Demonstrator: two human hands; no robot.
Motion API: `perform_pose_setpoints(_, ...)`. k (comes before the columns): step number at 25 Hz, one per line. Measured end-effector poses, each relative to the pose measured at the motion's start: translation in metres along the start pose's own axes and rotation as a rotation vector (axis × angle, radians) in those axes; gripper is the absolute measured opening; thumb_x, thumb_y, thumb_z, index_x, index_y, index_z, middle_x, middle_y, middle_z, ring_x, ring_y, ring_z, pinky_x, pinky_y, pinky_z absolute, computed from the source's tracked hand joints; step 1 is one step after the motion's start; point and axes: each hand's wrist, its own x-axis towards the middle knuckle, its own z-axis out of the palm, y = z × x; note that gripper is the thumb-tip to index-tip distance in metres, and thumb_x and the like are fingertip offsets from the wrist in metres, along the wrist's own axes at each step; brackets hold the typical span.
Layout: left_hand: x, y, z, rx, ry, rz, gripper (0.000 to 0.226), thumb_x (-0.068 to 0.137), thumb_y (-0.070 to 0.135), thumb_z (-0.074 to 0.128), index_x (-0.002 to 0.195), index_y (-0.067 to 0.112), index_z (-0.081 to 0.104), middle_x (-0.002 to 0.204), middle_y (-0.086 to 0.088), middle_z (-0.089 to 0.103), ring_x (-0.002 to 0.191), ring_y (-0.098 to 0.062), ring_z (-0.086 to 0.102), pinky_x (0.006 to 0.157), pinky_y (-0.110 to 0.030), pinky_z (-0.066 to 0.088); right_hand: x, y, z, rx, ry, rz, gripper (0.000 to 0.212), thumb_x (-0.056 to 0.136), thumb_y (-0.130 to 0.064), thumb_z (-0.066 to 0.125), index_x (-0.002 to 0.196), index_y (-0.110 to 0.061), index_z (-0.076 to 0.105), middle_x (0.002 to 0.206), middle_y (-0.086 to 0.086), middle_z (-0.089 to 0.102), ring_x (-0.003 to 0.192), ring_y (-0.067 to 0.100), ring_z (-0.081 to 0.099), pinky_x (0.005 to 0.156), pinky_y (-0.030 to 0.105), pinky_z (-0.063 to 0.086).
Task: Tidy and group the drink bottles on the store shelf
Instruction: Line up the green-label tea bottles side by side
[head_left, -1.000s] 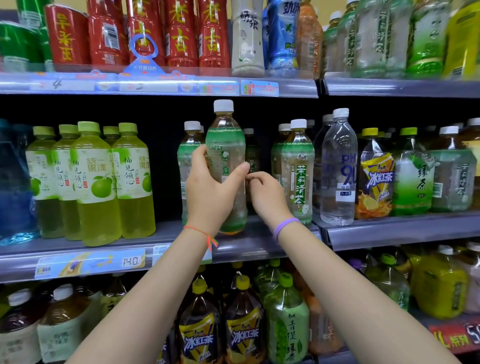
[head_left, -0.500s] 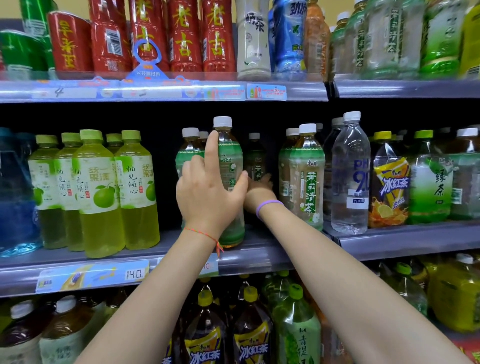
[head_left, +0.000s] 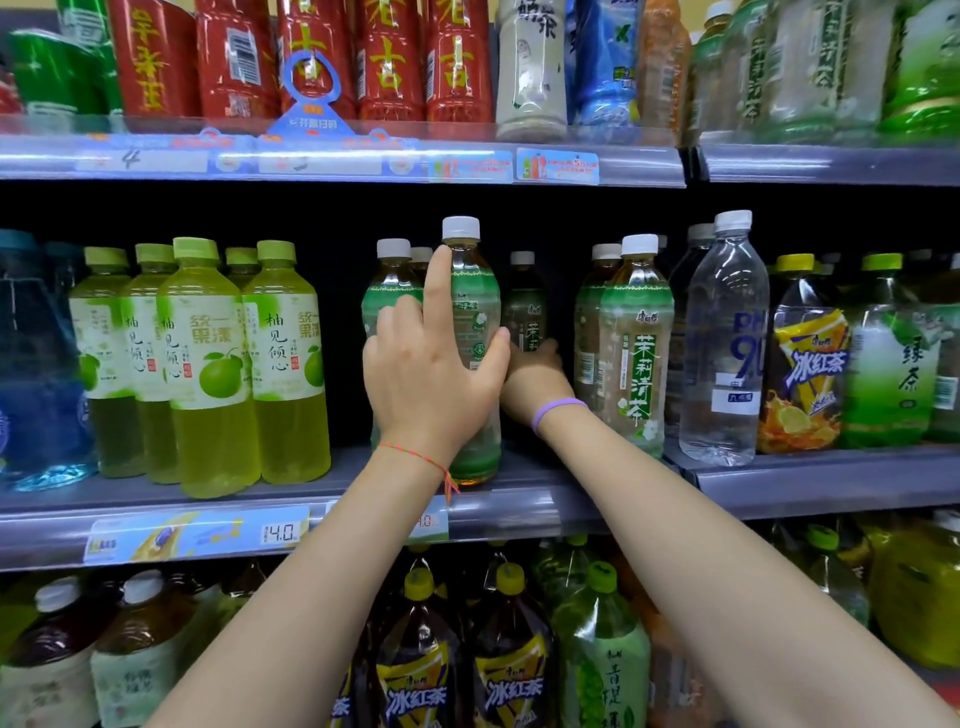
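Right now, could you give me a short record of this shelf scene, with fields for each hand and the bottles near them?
left hand: left hand holds the front jasmine tea bottle, index finger straight up along it
right hand: right hand reaches deep behind it, at a rear tea bottle; its fingers are hidden
left neighbours: pomelo drink bottles
right neighbours: jasmine tea bottle, then water bottle
shelf: middle shelf

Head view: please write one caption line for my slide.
Left hand holds a jasmine tea bottle on the middle shelf; right hand reaches behind it.
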Motion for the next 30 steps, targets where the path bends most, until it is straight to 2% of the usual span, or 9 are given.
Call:
perform_pose_setpoints(3, -0.001, 0.000, -0.001, -0.023, -0.022, -0.015, 0.082, 0.084, 0.056, 0.058, 0.151, 0.014, 0.036, 0.089, -0.011, 0.059, 0.082, -0.032, 0.055, 0.061, -0.040, 0.045, -0.027, 0.008, -0.002, 0.002, 0.050, -0.116, 0.056, 0.094, -0.013, 0.044, 0.145, -0.032, 0.034, 0.142, 0.026, 0.023, 0.128, 0.046, 0.036, 0.104, 0.048, 0.039)
perform_pose_setpoints(8, -0.006, 0.009, -0.002, -0.084, -0.074, -0.055, 0.085, 0.088, 0.056, 0.053, 0.154, 0.008, 0.029, 0.099, -0.013, 0.063, 0.092, -0.033, 0.058, 0.067, -0.042, 0.048, -0.064, 0.014, 0.000, 0.136, 0.164, -0.232, 0.039, 0.099, -0.017, 0.037, 0.137, -0.027, 0.041, 0.124, 0.019, 0.032, 0.117, 0.048, 0.038, 0.103, 0.054, 0.035)
perform_pose_setpoints(14, -0.012, 0.020, -0.008, -0.206, -0.145, -0.169, 0.084, 0.094, 0.052, 0.055, 0.155, 0.005, 0.021, 0.131, -0.014, 0.058, 0.119, -0.033, 0.052, 0.080, -0.042, 0.049, -0.078, 0.016, -0.006, 0.231, 0.103, -0.273, 0.057, 0.096, -0.006, 0.035, 0.145, -0.035, 0.035, 0.146, 0.021, 0.018, 0.134, 0.049, 0.030, 0.109, 0.055, 0.033)
perform_pose_setpoints(17, -0.020, 0.021, -0.008, -0.269, -0.174, -0.230, 0.079, 0.096, 0.052, 0.051, 0.155, 0.010, 0.019, 0.142, -0.012, 0.052, 0.125, -0.032, 0.052, 0.087, -0.043, 0.047, -0.086, 0.016, -0.009, 0.382, 0.103, -0.306, 0.057, 0.096, -0.006, 0.035, 0.143, -0.038, 0.040, 0.157, 0.015, 0.009, 0.138, 0.041, 0.032, 0.110, 0.040, 0.034)
perform_pose_setpoints(19, -0.025, 0.017, -0.006, -0.319, -0.199, -0.274, 0.074, 0.098, 0.053, 0.047, 0.154, 0.012, 0.021, 0.143, -0.011, 0.051, 0.124, -0.031, 0.054, 0.088, -0.041, 0.046, -0.092, 0.017, -0.013, 0.540, 0.150, -0.300, 0.050, 0.099, -0.010, 0.036, 0.140, -0.038, 0.043, 0.159, 0.007, 0.011, 0.139, 0.028, 0.033, 0.103, 0.026, 0.030)
perform_pose_setpoints(22, -0.030, 0.015, -0.006, -0.522, -0.200, -0.311, 0.067, 0.100, 0.051, 0.045, 0.152, 0.014, 0.024, 0.142, -0.007, 0.053, 0.124, -0.027, 0.055, 0.095, -0.040, 0.046, -0.101, 0.017, -0.015, 0.661, 0.219, -0.301, 0.038, 0.104, -0.029, 0.036, 0.142, -0.032, 0.040, 0.145, -0.004, 0.029, 0.124, 0.008, 0.042, 0.101, 0.025, 0.031)
perform_pose_setpoints(24, -0.030, 0.025, -0.008, -0.720, -0.221, -0.328, 0.061, 0.101, 0.046, 0.045, 0.149, 0.015, 0.026, 0.132, 0.003, 0.059, 0.117, -0.010, 0.059, 0.097, -0.035, 0.048, -0.103, 0.017, -0.017, 0.740, 0.230, -0.271, 0.038, 0.105, -0.038, 0.030, 0.141, -0.028, 0.039, 0.134, -0.007, 0.039, 0.112, 0.001, 0.046, 0.099, 0.026, 0.034)
perform_pose_setpoints(26, -0.025, 0.035, -0.003, -0.887, -0.300, -0.376, 0.050, 0.103, 0.035, 0.046, 0.146, 0.016, 0.031, 0.116, 0.019, 0.060, 0.103, 0.010, 0.059, 0.093, -0.020, 0.048, -0.101, 0.018, -0.019, 0.836, 0.250, -0.227, 0.035, 0.105, -0.044, 0.026, 0.132, -0.029, 0.043, 0.128, -0.007, 0.047, 0.115, 0.008, 0.048, 0.103, 0.031, 0.036)
perform_pose_setpoints(30, -0.016, 0.036, 0.016, -1.158, -0.442, -0.544, 0.037, 0.105, 0.027, 0.046, 0.141, 0.025, 0.039, 0.130, 0.001, 0.062, 0.119, -0.012, 0.060, 0.105, -0.035, 0.047, -0.098, 0.023, -0.020, 0.755, 0.191, -0.225, 0.042, 0.100, -0.056, 0.036, 0.119, -0.022, 0.052, 0.123, -0.004, 0.054, 0.119, 0.013, 0.049, 0.099, 0.033, 0.038)
